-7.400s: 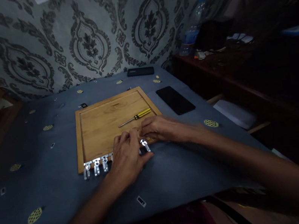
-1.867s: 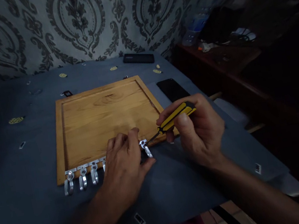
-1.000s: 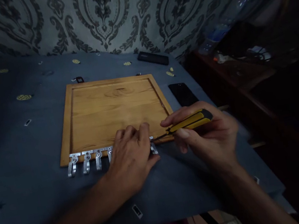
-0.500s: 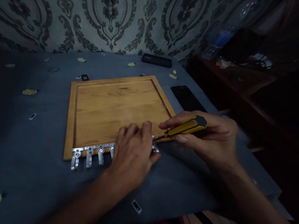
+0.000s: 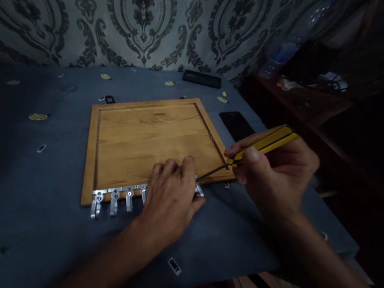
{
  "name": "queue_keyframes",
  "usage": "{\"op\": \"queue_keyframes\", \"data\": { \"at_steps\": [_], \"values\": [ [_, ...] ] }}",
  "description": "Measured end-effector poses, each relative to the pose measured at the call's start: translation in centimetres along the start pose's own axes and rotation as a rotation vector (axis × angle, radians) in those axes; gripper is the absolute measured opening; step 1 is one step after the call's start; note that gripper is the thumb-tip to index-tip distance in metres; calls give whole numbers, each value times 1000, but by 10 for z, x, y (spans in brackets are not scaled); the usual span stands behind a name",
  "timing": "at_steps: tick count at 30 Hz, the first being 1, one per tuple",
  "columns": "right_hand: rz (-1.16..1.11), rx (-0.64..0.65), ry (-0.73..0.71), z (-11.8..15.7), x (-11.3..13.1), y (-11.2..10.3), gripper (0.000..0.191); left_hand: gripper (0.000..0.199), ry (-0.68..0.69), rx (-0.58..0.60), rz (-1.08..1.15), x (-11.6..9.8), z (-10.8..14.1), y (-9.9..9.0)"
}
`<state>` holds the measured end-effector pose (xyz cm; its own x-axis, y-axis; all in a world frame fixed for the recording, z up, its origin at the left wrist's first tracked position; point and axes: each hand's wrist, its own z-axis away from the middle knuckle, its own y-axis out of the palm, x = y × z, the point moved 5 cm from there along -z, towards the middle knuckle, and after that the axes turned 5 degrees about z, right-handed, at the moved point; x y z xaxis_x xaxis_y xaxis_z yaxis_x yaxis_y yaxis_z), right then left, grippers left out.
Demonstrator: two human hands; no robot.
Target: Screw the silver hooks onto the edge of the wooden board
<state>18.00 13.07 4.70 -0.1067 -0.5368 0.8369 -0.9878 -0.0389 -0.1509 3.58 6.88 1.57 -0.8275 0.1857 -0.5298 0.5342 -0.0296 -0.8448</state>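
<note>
A wooden framed board (image 5: 154, 135) lies flat on the table. Along its near edge runs a silver metal hook rail (image 5: 115, 192) with several hooks hanging past the wood. My left hand (image 5: 171, 196) is closed over the right part of the rail, fingers curled on the board's edge and thumb below, hiding some hooks. My right hand (image 5: 277, 169) grips a screwdriver (image 5: 263, 143) by its yellow and black handle. Its thin shaft points left, and the tip reaches the rail's right end beside my left hand. Whether it sits in a screw I cannot tell.
A black phone (image 5: 236, 125) lies right of the board, and a dark case (image 5: 201, 78) sits at the back. The blue patterned tablecloth (image 5: 37, 189) covers the table. A plastic bottle (image 5: 283, 52) and cables stand on a dark shelf to the right.
My right hand has drawn back to the right with the screwdriver, turning its handle and baring more of the shaft. The tip remains at the rail's right end; my left hand stays put.
</note>
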Motion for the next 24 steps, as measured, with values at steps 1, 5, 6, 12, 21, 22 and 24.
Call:
{"op": "queue_keyframes", "data": {
  "at_steps": [1, 5, 6, 12, 21, 22, 24],
  "values": [
    [12, 6, 8, 0, 0, 1, 26, 53, -3, -1, 1, 0, 0, 0],
    [71, 27, 31, 1, 3, 3, 24, 50, -12, 10, 4, 0, -1, 0],
    [75, 32, 34, 1, 4, 3, 24, 50, -10, 15, 8, 0, -1, 0],
    [74, 76, 81, 3, 3, 4, 20, 50, -1, 0, 20, -1, 0, -1],
    [1, 170, 123, 4, 3, 8, 16, 56, 9, -36, 9, 1, 1, 2],
    [-22, 200, 132, 4, 2, 7, 18, 56, 8, -41, 7, 2, 1, 2],
    [-49, 273, 151, 4, 2, 7, 25, 58, 10, -58, 5, 2, 1, 1]
  ]
}}
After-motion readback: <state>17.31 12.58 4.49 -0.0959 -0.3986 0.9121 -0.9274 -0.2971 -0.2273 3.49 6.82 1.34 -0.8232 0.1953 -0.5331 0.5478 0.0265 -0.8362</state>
